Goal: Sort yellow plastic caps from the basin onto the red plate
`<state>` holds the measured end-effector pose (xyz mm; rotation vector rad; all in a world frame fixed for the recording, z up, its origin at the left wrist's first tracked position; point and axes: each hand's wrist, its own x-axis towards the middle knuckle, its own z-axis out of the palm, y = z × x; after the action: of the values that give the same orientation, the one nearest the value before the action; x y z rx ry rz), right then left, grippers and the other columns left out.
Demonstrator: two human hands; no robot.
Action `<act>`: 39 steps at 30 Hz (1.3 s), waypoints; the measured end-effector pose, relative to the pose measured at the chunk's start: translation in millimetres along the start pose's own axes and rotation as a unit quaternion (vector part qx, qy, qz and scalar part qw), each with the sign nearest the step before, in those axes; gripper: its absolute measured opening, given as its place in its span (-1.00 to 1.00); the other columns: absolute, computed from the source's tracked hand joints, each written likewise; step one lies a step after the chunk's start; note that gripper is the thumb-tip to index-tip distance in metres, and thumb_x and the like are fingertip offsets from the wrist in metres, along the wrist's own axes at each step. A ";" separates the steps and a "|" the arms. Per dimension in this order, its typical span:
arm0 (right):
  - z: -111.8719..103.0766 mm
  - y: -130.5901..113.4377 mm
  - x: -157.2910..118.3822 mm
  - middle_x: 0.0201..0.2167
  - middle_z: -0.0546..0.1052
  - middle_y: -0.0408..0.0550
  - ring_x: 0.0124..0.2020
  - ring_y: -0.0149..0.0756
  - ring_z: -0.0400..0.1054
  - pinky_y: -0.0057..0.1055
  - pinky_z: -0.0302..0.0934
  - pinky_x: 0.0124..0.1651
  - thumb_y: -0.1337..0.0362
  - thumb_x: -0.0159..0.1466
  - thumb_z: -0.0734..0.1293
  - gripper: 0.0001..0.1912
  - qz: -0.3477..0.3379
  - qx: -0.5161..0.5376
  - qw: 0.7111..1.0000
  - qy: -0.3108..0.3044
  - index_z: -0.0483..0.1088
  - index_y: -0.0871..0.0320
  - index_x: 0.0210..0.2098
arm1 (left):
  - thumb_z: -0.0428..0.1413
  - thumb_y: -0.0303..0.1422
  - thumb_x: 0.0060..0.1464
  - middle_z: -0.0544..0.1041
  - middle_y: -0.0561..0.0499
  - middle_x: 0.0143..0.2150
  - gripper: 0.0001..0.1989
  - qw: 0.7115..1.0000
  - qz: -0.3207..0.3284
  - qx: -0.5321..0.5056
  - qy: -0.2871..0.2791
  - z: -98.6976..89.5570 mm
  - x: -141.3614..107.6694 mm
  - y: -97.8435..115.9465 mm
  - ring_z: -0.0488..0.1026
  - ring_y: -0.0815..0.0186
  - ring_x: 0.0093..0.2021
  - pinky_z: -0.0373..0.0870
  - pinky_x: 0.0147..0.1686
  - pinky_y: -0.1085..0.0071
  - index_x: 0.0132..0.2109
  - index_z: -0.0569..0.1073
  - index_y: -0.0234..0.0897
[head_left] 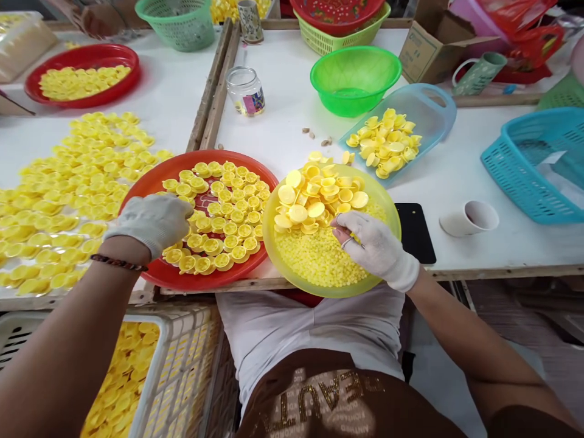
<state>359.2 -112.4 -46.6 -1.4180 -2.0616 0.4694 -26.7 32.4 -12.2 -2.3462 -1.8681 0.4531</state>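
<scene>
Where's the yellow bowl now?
Head view: yellow bowl at the front edge of the white table, immediately right of the red tray, right hand over the bowl's right side.

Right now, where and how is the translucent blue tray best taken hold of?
Probably by the handle of the tray, the right hand coming from the near right: this open loop should admit a grip, and the yellow pieces are heaped toward the other end.

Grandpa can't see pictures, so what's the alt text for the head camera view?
A person's gloved left hand is over a red tray of small yellow cups; the gloved right hand is over a yellow bowl of yellow pellets and loose cups.
</scene>
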 end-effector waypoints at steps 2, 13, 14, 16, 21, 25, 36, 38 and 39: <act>1.8 -3.8 0.2 -0.15 0.57 0.08 -0.12 -0.10 0.44 -0.19 0.28 -0.07 0.25 0.44 0.24 -0.83 -0.024 -0.053 0.998 -0.038 0.45 0.14 -0.12 | 0.12 -0.19 0.14 0.45 -0.03 -0.40 -0.73 0.996 0.034 -0.033 0.077 -12.9 -8.4 19.4 0.17 0.35 -0.42 0.32 -0.21 0.27 -0.39 0.56 -0.26; 31.6 -11.1 1.6 -0.35 0.53 0.05 -0.36 -0.20 0.32 -0.26 0.11 -0.28 0.11 0.48 0.23 -0.67 -0.074 -0.130 0.974 -0.171 0.45 0.20 -0.29 | 0.04 -0.30 0.24 0.55 -0.13 -0.27 -0.79 0.928 0.264 -0.205 0.161 -43.1 -22.7 173.2 0.45 0.16 -0.31 0.38 -0.28 0.22 -0.23 0.55 -0.24; 30.8 -8.7 3.6 -0.40 0.51 0.00 -0.40 -0.24 0.30 -0.29 0.09 -0.32 0.10 0.47 0.24 -0.66 -0.054 -0.086 0.982 -0.157 0.43 0.17 -0.32 | 0.02 -0.31 0.25 0.55 -0.14 -0.27 -0.78 0.925 0.253 -0.222 0.176 -40.9 -23.4 173.5 0.46 0.17 -0.31 0.39 -0.29 0.23 -0.26 0.54 -0.25; 26.9 -5.0 8.2 -0.49 0.43 -0.10 -0.45 -0.33 0.24 -0.34 0.05 -0.36 0.07 0.47 0.24 -0.64 -0.004 0.036 0.993 -0.111 0.37 0.14 -0.39 | 0.01 -0.32 0.26 0.57 -0.12 -0.28 -0.76 0.912 0.214 -0.287 0.201 -38.1 -30.3 171.7 0.49 0.20 -0.32 0.41 -0.29 0.26 -0.30 0.51 -0.27; 14.1 -7.3 20.8 -0.61 0.21 -0.26 -0.61 -0.47 0.06 -0.42 -0.02 -0.52 -0.11 0.42 0.26 -0.52 0.169 0.395 0.902 0.040 0.21 0.09 -0.47 | 0.07 -0.34 0.19 0.56 0.04 -0.47 -0.86 0.799 0.104 -0.592 -0.030 -34.1 -57.8 183.0 0.56 0.30 -0.48 0.51 -0.43 0.40 -0.15 0.47 -0.27; 10.9 -20.7 32.8 -0.63 0.14 -0.32 -0.67 -0.52 -0.08 -0.44 -0.16 -0.62 -0.20 0.30 0.36 -0.47 0.212 0.572 0.784 0.117 0.14 0.06 -0.46 | 0.07 -0.44 0.08 0.56 0.06 -0.47 -0.80 0.701 0.068 -0.687 -0.181 -27.7 -61.3 204.6 0.62 0.28 -0.46 0.59 -0.45 0.44 -0.11 0.43 -0.30; 22.6 -21.9 41.9 -0.57 0.20 -0.28 -0.58 -0.45 0.13 -0.42 0.12 -0.52 -0.23 0.34 0.31 -0.48 0.152 0.580 0.777 0.194 0.13 0.04 -0.42 | 0.10 -0.42 0.07 0.53 0.09 -0.46 -0.87 0.649 0.064 -0.734 -0.187 -25.4 -58.4 215.4 0.63 0.32 -0.44 0.64 -0.38 0.45 -0.19 0.44 -0.30; 20.6 -16.1 38.5 -0.57 0.19 -0.28 -0.58 -0.45 0.13 -0.43 0.09 -0.53 -0.23 0.34 0.31 -0.48 0.156 0.568 0.784 0.194 0.13 0.04 -0.42 | 0.11 -0.40 0.07 0.53 0.09 -0.46 -0.85 0.645 0.062 -0.741 -0.177 -24.3 -59.5 214.1 0.62 0.32 -0.43 0.64 -0.37 0.44 -0.18 0.46 -0.31; 19.5 -14.1 37.0 -0.57 0.18 -0.28 -0.59 -0.46 0.10 -0.43 0.07 -0.55 -0.22 0.33 0.32 -0.48 0.160 0.564 0.786 0.195 0.13 0.04 -0.42 | 0.12 -0.40 0.07 0.54 0.09 -0.46 -0.84 0.642 0.061 -0.744 -0.173 -23.8 -59.8 213.8 0.62 0.32 -0.43 0.65 -0.37 0.43 -0.17 0.46 -0.31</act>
<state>326.9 -82.6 -43.4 -0.9328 -0.8319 1.1767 168.1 -73.8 -37.0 -3.3160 -2.8353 -1.3622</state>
